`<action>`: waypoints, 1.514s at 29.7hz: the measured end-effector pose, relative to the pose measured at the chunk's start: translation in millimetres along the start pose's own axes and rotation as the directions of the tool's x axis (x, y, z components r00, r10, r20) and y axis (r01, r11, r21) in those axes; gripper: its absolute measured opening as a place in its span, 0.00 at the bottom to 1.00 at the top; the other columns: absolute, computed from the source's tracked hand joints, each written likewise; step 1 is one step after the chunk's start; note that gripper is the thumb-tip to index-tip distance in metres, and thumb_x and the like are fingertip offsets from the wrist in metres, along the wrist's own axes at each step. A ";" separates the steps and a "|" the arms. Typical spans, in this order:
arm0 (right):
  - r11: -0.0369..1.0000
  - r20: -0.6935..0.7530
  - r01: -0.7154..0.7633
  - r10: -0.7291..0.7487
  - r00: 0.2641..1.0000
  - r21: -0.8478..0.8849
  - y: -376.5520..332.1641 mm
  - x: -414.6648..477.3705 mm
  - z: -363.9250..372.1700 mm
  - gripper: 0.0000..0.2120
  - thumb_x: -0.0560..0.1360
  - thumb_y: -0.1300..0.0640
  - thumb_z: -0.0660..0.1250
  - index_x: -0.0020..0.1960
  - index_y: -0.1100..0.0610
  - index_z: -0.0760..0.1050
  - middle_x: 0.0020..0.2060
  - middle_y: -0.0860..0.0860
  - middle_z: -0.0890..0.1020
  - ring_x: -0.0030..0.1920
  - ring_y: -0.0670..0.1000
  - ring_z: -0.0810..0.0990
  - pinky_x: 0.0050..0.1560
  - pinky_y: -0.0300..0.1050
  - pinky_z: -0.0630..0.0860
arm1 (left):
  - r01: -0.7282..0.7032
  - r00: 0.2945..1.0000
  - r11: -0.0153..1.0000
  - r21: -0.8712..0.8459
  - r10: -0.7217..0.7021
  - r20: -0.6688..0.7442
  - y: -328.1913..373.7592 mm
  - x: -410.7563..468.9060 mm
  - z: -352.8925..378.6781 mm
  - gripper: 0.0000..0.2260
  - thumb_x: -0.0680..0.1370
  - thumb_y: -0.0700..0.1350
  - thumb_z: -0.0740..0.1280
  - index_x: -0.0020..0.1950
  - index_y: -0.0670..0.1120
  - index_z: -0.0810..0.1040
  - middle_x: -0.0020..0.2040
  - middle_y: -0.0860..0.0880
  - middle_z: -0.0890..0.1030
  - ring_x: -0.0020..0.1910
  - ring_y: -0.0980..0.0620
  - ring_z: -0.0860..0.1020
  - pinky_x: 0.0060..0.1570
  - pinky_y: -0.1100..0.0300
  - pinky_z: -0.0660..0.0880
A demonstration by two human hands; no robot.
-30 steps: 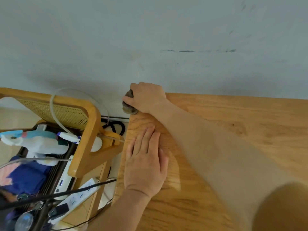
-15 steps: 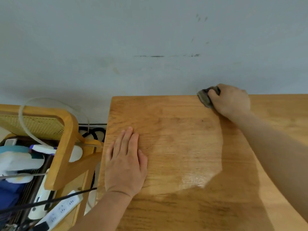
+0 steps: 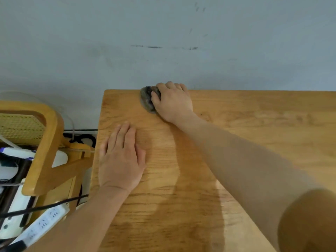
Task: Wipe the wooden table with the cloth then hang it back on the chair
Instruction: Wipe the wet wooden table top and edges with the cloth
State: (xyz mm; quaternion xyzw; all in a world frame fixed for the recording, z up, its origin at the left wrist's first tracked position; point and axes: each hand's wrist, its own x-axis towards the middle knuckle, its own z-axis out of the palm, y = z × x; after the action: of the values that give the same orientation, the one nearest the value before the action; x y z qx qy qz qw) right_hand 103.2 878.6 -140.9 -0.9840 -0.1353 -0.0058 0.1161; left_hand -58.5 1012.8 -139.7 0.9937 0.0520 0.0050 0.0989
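Cloth, a small grey-brown bunched rag [image 3: 148, 99] at the far-left corner of the light wooden table [image 3: 254, 124], looks soft and light, balled under the grasping right hand [image 3: 172, 102]; left hand [image 3: 121, 157] lies flat, released.

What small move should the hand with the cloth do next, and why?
Probably slide the cloth left along the table's far edge to the corner. The right hand presses it near the wall, short of that corner, while the left hand rests flat nearer the person.

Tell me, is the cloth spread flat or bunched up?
Bunched up: the cloth is a small wad under the right hand on the table.
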 end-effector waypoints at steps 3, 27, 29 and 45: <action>0.989 -0.005 -0.144 0.144 0.990 -0.028 68.4 -26.6 -20.5 0.23 0.81 0.44 0.52 0.69 0.54 0.69 0.67 0.55 0.74 0.71 0.57 0.67 0.73 0.53 0.56 | -0.018 0.998 0.999 0.048 0.016 0.056 4.0 -2.5 -1.2 0.25 0.80 0.50 0.47 0.75 0.42 0.61 0.76 0.45 0.61 0.76 0.47 0.56 0.73 0.47 0.55; 0.969 -0.066 -0.245 0.243 0.968 -0.029 397.6 -87.2 -101.1 0.23 0.78 0.42 0.53 0.62 0.57 0.71 0.60 0.55 0.77 0.65 0.57 0.71 0.70 0.51 0.61 | -0.385 0.904 0.911 -0.148 0.405 0.141 459.4 -15.7 84.4 0.30 0.77 0.52 0.43 0.76 0.39 0.57 0.77 0.42 0.57 0.77 0.45 0.52 0.73 0.49 0.47; 0.953 -0.072 -0.302 0.299 0.951 -0.034 439.8 -96.5 -111.9 0.23 0.79 0.42 0.53 0.63 0.58 0.71 0.61 0.56 0.76 0.67 0.57 0.70 0.70 0.51 0.60 | -0.380 0.908 0.919 -0.103 0.392 0.145 486.7 -14.6 91.4 0.30 0.77 0.53 0.45 0.76 0.39 0.57 0.77 0.42 0.56 0.77 0.44 0.52 0.72 0.48 0.45; 0.773 -0.033 -0.588 0.611 0.791 0.236 511.0 -178.0 -134.5 0.17 0.82 0.47 0.53 0.58 0.62 0.66 0.49 0.62 0.78 0.42 0.62 0.77 0.37 0.49 0.64 | -0.301 0.942 0.953 0.031 0.292 0.166 507.8 -13.9 96.3 0.29 0.77 0.54 0.49 0.76 0.42 0.58 0.77 0.44 0.58 0.76 0.45 0.54 0.73 0.43 0.53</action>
State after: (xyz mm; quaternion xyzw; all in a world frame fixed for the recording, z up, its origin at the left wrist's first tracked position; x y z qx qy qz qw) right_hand 71.2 322.0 -133.6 -0.9555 0.1923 -0.0068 0.2238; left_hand -18.4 497.3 -134.0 0.9898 -0.1061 -0.0612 0.0731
